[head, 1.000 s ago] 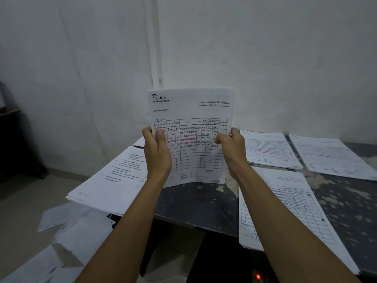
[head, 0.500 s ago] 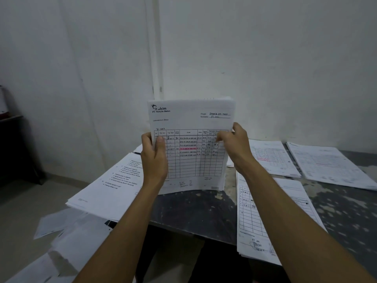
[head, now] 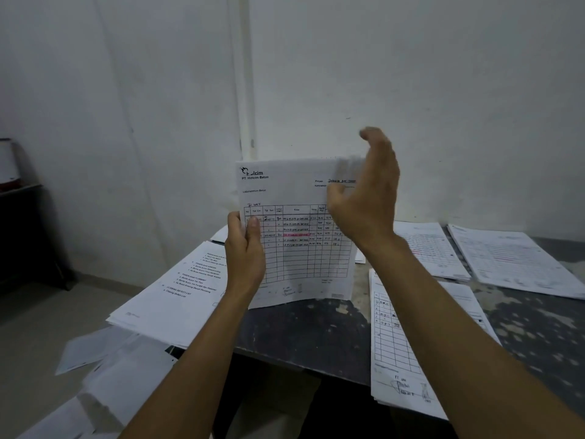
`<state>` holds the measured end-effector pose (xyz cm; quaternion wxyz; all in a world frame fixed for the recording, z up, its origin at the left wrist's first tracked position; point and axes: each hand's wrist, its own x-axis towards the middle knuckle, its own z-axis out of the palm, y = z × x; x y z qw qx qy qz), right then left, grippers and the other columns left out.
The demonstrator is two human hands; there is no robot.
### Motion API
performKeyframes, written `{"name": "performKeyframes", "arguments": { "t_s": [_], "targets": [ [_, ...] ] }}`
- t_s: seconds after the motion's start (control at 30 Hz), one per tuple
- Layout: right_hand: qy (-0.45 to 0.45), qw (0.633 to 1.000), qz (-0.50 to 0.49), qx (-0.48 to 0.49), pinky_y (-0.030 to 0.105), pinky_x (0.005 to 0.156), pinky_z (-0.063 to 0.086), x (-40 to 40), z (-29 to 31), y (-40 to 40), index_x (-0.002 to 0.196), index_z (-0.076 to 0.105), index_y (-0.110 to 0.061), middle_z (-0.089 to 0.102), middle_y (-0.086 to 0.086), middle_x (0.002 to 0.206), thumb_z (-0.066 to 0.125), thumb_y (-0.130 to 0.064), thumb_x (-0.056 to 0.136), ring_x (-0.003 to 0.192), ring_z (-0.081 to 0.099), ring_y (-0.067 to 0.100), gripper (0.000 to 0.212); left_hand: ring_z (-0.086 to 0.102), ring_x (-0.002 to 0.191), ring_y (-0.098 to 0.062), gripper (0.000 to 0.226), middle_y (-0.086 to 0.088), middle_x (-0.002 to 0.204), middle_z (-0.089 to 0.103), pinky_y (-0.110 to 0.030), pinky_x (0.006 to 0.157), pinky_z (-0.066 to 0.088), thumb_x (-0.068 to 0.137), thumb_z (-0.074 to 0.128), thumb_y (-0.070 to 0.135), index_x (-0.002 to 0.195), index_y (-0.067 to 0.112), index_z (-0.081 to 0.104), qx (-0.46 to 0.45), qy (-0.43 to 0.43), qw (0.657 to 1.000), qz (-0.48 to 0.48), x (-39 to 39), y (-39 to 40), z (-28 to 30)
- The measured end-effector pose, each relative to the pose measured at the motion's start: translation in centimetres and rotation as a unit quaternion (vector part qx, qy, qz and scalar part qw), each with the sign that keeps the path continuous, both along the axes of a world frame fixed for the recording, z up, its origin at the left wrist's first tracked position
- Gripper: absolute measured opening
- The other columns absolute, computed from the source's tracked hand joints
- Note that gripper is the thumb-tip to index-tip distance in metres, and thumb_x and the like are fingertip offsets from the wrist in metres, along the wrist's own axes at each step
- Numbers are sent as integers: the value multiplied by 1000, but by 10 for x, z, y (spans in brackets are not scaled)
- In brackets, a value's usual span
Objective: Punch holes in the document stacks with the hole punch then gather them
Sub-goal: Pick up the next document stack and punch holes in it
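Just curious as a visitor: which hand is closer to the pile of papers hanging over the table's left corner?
Left. The left hand grips the upright stack at its left edge, right above the overhanging pile. The right hand is raised at the stack's upper right corner, farther away.

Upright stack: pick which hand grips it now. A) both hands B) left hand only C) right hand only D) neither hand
B: the left hand pinches the stack at its left edge, while the right hand hangs loosely curled at the top right corner with no clear grip on the sheets.
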<state>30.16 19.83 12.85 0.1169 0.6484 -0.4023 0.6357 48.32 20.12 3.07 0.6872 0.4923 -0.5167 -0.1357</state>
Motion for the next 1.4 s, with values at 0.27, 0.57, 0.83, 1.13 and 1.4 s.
{"name": "performKeyframes", "arguments": {
  "t_s": [0.27,0.57,0.83,1.13,1.4],
  "targets": [
    [313,943,-64,90,49,122,7,14,21,4,127,53,-12,64,3,117,52,-27,75,113,57,22,54,63,90,5,18,16,103,63,-8,57,51,104,36,41,109,25,43,10,10,1000,-16,1,2,-1],
    [44,999,-8,17,34,117,30,-8,-6,-8,143,34,-16,39,0,145,61,-14,67,133,37,12,80,67,87,-6,21,13,103,65,-12,57,52,103,35,44,107,25,45,18,1,1000,-8,-1,2,-1],
    [-206,867,220,398,37,85,56,-24,-78,-26,102,68,-14,72,0,106,67,-6,82,101,68,21,22,65,88,3,17,17,101,65,-12,58,54,105,35,41,102,28,44,24,10,1000,0,-3,-2,0],
    [-235,880,211,354,19,65,47,-17,-92,-20,91,63,-27,68,-16,98,52,-21,95,90,63,5,13,66,83,-3,14,18,99,62,-5,52,47,105,33,40,104,29,41,34,8,999,17,-16,-5,-4],
    [-216,884,239,338,17,74,47,-30,-71,-19,114,61,-28,67,-20,103,52,-27,100,95,63,-2,17,64,78,-1,15,24,92,57,-6,49,46,105,33,41,106,28,40,42,-22,999,10,-15,-12,22]
  ]
}}
